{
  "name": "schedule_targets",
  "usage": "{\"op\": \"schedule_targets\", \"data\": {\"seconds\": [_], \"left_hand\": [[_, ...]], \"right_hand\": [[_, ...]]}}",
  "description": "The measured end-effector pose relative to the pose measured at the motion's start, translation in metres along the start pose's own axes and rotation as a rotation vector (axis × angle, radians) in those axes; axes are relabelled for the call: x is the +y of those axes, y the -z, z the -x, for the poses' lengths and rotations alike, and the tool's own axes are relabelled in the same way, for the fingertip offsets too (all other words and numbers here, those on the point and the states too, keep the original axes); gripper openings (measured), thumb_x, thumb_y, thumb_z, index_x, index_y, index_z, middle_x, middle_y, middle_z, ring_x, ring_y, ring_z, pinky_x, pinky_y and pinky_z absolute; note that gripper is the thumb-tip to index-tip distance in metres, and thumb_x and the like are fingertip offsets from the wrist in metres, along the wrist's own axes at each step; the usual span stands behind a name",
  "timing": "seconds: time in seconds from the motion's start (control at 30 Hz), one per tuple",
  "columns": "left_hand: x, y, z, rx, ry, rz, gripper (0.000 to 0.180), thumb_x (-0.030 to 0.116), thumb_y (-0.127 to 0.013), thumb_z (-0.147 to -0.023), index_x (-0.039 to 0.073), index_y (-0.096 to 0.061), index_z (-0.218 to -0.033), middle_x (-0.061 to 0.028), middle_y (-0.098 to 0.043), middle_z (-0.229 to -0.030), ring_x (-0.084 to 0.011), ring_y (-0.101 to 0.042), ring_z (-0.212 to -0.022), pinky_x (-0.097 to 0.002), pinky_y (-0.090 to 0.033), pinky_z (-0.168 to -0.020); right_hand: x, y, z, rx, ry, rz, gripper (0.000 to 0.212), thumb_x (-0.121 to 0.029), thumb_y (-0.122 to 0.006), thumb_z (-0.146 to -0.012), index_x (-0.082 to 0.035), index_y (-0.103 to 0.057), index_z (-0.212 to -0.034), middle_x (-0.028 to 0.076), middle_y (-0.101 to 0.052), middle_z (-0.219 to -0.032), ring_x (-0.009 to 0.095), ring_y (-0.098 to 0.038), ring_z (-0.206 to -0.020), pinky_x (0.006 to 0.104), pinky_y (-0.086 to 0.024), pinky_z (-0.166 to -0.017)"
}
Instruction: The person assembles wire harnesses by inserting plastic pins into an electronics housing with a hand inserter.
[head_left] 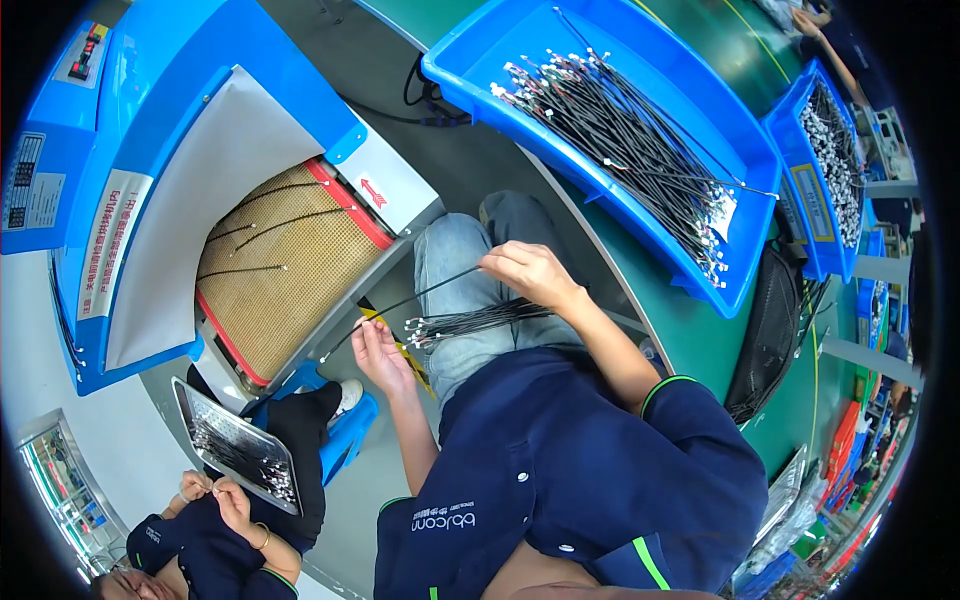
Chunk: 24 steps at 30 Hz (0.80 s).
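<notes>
In the head view, the one view here, you sit facing a blue machine (170,90) at your left, and your work looks under way rather than finished: at least four loose cables (240,272) lie spaced apart on its tan mesh belt (310,262), while a bundle (485,319) of many more lies across your jeans, white plugs toward the left. Another heap (620,150) fills much of the blue bin (480,60) on the green table to your right. One black cable (425,295) is stretched slantwise between your hands, above your lap and near the belt. Your left hand (380,358) is nearly closed, thumb and fingertips pinching the cable a little short of its plug; your right hand (530,274), fingers bunched together, grips it farther along. Whether its far end is hidden in your palm, you cannot tell.
</notes>
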<state>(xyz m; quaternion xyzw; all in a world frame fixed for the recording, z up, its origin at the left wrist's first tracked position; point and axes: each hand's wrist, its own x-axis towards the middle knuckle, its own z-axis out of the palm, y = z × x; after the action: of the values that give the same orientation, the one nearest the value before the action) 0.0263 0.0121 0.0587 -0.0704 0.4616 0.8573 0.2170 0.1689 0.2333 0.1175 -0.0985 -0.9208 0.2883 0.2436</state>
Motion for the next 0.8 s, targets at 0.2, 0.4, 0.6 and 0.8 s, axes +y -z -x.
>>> {"op": "schedule_targets", "data": {"seconds": [0.2, 0.4, 0.6, 0.8], "left_hand": [[0.002, 0.004, -0.004, 0.009, 0.000, -0.009, 0.013, 0.009, -0.054, -0.094, 0.002, -0.058, -0.104, -0.0063, -0.062, -0.091, -0.0092, -0.060, -0.083, -0.0207, -0.052, -0.075], [0.000, 0.009, -0.007, 0.012, 0.008, -0.024, 0.014, 0.010, -0.054, -0.094, 0.001, -0.057, -0.105, -0.0058, -0.061, -0.090, -0.0093, -0.059, -0.083, -0.0209, -0.052, -0.076], [0.000, 0.010, -0.008, 0.011, 0.019, -0.045, 0.014, 0.009, -0.053, -0.094, 0.000, -0.056, -0.105, -0.0060, -0.061, -0.089, -0.0096, -0.059, -0.083, -0.0217, -0.051, -0.075], [-0.002, 0.013, -0.008, -0.002, 0.008, -0.046, 0.014, 0.008, -0.053, -0.094, 0.000, -0.057, -0.105, -0.0064, -0.061, -0.090, -0.0097, -0.059, -0.083, -0.0215, -0.051, -0.075]], "right_hand": [[0.004, -0.006, -0.001, 0.033, -0.056, -0.129, 0.010, -0.010, -0.066, -0.079, -0.005, -0.062, -0.088, 0.006, -0.062, -0.081, 0.023, -0.062, -0.073, 0.0319, -0.052, -0.064], [0.007, -0.006, 0.001, -0.046, -0.140, -0.255, 0.011, -0.011, -0.066, -0.081, -0.004, -0.063, -0.088, 0.008, -0.062, -0.078, 0.024, -0.061, -0.071, 0.0325, -0.050, -0.065], [0.008, -0.006, 0.001, -0.106, -0.194, -0.283, 0.011, -0.013, -0.066, -0.082, -0.003, -0.064, -0.087, 0.009, -0.061, -0.075, 0.024, -0.060, -0.068, 0.0323, -0.049, -0.062], [0.006, -0.008, 0.003, -0.110, -0.236, -0.317, 0.011, -0.013, -0.066, -0.082, -0.003, -0.064, -0.086, 0.009, -0.062, -0.076, 0.024, -0.060, -0.067, 0.0329, -0.048, -0.061]]}}
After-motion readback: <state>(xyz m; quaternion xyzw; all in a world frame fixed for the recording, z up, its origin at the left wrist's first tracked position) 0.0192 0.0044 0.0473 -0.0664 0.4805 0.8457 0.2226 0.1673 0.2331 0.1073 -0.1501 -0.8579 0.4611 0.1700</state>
